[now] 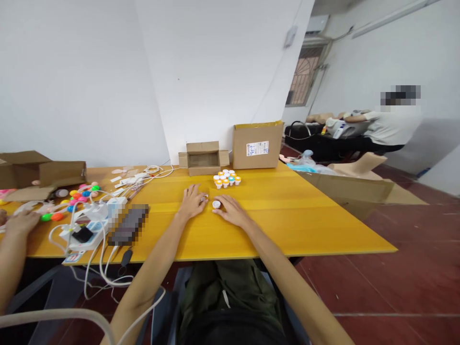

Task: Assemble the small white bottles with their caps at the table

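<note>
the right hand (232, 210) holds a white cap (216, 204) between thumb and fingers, over the table (305, 230); likely light, stiff, slick, best gripped by its sides. i cannot tell whether the left hand (191, 202) grips the tiny object (203, 198) there.

The yellow wooden table (305, 225), read as a clock face from its middle, bears a small open carton (203, 169) at twelve, capped pieces (225, 182) at one, a taller carton (258, 153) nearer two, a power strip (94, 229) and dark slab (128, 225) just under nine, coloured balls (75, 195) and a wide carton (63, 173) towards ten.
</note>
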A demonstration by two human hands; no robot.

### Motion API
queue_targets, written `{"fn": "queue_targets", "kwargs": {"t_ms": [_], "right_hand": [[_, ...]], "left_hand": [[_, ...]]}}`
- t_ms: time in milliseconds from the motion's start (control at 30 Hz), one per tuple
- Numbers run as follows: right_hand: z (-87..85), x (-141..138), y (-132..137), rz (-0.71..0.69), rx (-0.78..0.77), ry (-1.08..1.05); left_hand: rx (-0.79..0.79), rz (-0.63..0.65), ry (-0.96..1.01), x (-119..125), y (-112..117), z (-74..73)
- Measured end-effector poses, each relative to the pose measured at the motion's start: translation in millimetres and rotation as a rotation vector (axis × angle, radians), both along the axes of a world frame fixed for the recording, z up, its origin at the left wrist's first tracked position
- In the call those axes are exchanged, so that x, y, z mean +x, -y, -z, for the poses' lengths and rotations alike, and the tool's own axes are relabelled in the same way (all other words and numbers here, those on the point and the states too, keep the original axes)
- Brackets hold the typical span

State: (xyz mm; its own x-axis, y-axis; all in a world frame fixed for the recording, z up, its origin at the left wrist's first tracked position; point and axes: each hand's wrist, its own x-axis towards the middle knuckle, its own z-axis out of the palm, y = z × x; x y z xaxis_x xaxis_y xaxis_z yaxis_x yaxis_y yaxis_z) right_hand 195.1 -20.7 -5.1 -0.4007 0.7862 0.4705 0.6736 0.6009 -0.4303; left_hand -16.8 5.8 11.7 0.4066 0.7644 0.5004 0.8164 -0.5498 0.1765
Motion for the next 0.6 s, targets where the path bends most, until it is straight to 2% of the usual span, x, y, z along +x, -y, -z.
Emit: {"fn": "queue_targets", "kwargs": {"t_ms": [600], "right_hand": [[-8.5, -1.7, 7.0, -0.027, 0.061, 0.090]], "left_hand": [[-0.016, 0.112, 0.014, 5.3, 2.7, -6.9]]}}
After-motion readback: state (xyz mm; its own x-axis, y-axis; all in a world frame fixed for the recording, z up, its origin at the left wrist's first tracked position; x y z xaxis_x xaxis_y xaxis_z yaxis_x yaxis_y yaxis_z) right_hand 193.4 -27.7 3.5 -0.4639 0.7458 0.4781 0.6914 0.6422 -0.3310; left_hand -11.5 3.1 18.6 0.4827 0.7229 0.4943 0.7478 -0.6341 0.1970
